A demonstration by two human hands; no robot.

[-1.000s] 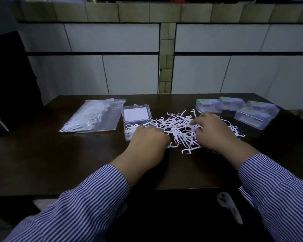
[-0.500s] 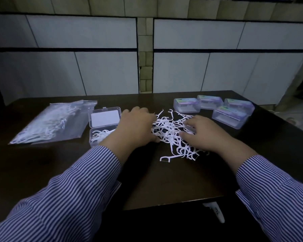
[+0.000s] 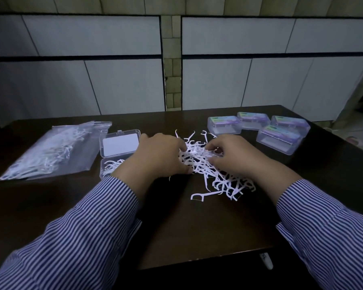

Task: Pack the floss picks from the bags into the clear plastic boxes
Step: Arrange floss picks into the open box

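Spreading across the view, the dark wooden table (image 3: 197,237) has a smooth, dull top and carries everything else. Two forearms in blue-and-white striped sleeves (image 3: 88,237) reach forward over it, palms down. To the left lies a crinkled clear plastic bag (image 3: 52,151), flat on its side and filled with white floss picks. At the far right stand four closed clear plastic boxes (image 3: 281,139), rectangular with rounded corners and coloured labels under their lids, clustered close together. Just beside the bag is an open clear box (image 3: 117,151), its hinged lid laid back with a white card in it and a few picks in its tray. The left hand (image 3: 159,155) rests on the left edge of the loose pile of floss picks (image 3: 218,176), fingers bent down into it; whether it grips any I cannot tell. The right hand (image 3: 235,158) sits on the pile's far side, fingertips curled and pinching picks. One thin, hooked pick (image 3: 199,196) lies apart at the near edge.
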